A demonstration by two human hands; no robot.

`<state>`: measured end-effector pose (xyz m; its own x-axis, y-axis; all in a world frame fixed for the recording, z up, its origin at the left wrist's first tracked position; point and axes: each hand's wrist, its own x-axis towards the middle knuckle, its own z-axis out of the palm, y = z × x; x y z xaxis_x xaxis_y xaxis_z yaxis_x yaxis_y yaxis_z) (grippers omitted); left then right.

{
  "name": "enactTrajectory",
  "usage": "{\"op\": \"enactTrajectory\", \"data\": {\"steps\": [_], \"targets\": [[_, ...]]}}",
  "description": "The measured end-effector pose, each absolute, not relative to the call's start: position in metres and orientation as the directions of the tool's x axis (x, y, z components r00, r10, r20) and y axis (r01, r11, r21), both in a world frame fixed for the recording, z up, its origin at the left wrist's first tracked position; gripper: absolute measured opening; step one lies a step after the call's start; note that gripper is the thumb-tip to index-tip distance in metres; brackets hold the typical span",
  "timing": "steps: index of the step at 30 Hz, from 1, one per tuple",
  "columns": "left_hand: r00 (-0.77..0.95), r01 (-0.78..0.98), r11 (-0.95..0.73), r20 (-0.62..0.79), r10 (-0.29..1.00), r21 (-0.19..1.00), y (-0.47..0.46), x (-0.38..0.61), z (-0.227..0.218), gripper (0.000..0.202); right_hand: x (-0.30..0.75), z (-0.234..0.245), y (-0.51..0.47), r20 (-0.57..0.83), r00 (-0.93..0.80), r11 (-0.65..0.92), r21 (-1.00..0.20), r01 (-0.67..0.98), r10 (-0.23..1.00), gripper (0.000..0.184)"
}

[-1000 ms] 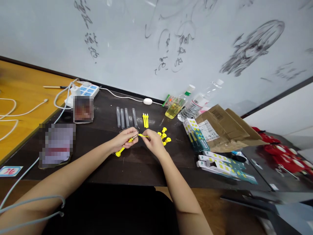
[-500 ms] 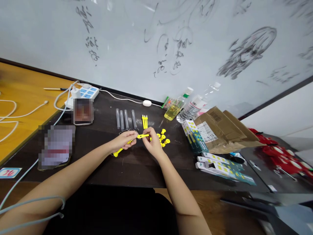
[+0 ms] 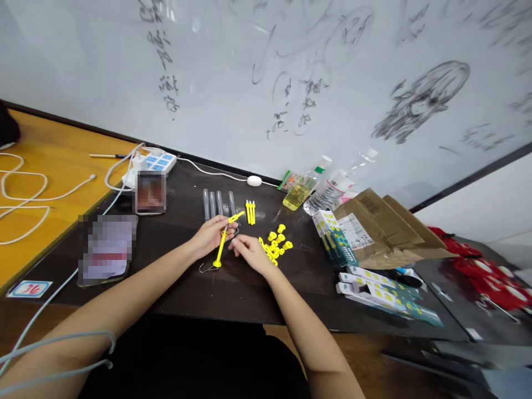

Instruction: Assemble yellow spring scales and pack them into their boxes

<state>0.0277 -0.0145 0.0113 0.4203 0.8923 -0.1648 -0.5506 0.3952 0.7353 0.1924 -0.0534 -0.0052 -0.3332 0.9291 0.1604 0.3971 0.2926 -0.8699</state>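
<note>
My left hand (image 3: pixel 213 233) is closed around a yellow plastic rod (image 3: pixel 221 249), which looks like the inner part of a spring scale. The rod slants down to a round yellow cap with a thin wire hook (image 3: pixel 206 269) below it. A flat yellow tab (image 3: pixel 236 216) sticks out above the left fingers. My right hand (image 3: pixel 249 250) is beside it with its fingertips pinched together; a bit of wire shows near them, and whether they grip it is hidden. Several loose yellow caps (image 3: pixel 281 228) lie right of my right hand. Behind the hands are several clear tubes (image 3: pixel 212 205) and yellow rods (image 3: pixel 250 211).
On the right are printed boxes (image 3: pixel 388 293), an upright-leaning box (image 3: pixel 334 238) and a cardboard packet (image 3: pixel 384 221). Two bottles (image 3: pixel 302 194) stand at the whiteboard (image 3: pixel 216 100). To the left lie a phone (image 3: pixel 108 246), a power strip (image 3: pixel 160 162) and white cables (image 3: pixel 25 194).
My right hand has let go of the yellow tab and moved down and slightly left. The rod in my left hand has turned more upright, its cap now hanging lower. The camera view has shifted slightly.
</note>
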Motion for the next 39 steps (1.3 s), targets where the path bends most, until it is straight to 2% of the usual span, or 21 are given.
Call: {"op": "enactTrajectory", "data": {"steps": [5,9,14,21,29,39], "targets": [[0.456,-0.561,0.37,-0.097,0.885,0.74,-0.016,0.026,0.011,0.013,0.179,-0.018,-0.057,0.077,-0.401,0.247,-0.886,0.393,0.913,0.03],[0.486,-0.521,0.4,-0.123,0.865,0.754,-0.018,0.026,0.015,0.025,0.177,-0.024,-0.056,0.068,-0.405,0.224,-0.909,0.351,0.912,0.028],[0.51,-0.527,0.412,-0.112,0.853,0.743,-0.018,0.028,0.015,0.022,0.175,-0.025,-0.057,0.062,-0.406,0.23,-0.896,0.38,0.912,0.027],[0.575,-0.51,0.445,-0.093,0.813,0.736,-0.017,0.027,0.014,0.026,0.175,-0.026,-0.057,0.111,-0.423,0.329,-0.807,0.489,0.899,0.027],[0.521,-0.447,0.346,-0.074,0.85,0.825,-0.017,0.028,0.008,0.027,0.174,-0.019,-0.06,0.113,-0.438,0.371,-0.736,0.566,0.892,0.026],[0.455,-0.5,0.321,-0.071,0.888,0.805,-0.016,0.029,0.009,0.017,0.169,-0.021,-0.061,0.124,-0.414,0.35,-0.77,0.533,0.902,0.023]]}}
